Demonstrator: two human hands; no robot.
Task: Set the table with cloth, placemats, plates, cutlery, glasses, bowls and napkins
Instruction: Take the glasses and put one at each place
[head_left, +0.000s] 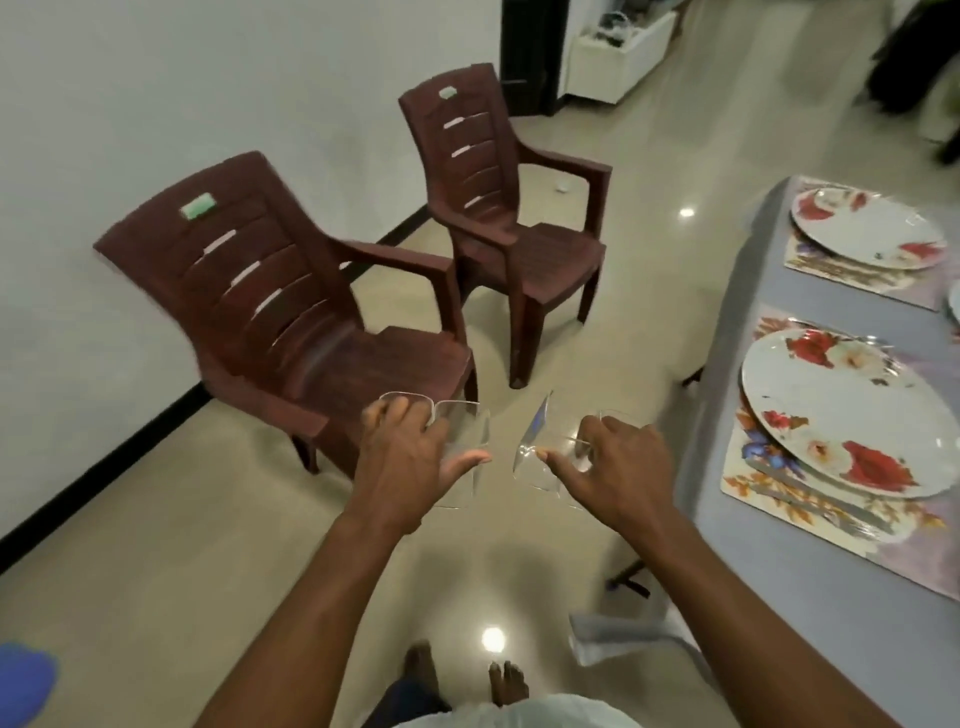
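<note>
My left hand (402, 457) grips clear drinking glasses (465, 447) from above, fingers hooked inside the rims. My right hand (618, 467) holds more clear glasses (535, 452) the same way, one of them tilted. Both hands hang over the floor, left of the table. The table (727, 395) at the right wears a blue-grey cloth. On it lie floral placemats (769, 499), each with a white flowered plate: a near plate (852, 421) and a far plate (867, 228). Cutlery (810, 493) rests on the near placemat beside the plate.
Two brown plastic armchairs, a near chair (291, 322) and a far chair (509, 208), stand against the white wall at the left. Glossy tiled floor lies between chairs and table. My bare feet (467, 675) show at the bottom. A white cabinet (618, 52) stands far back.
</note>
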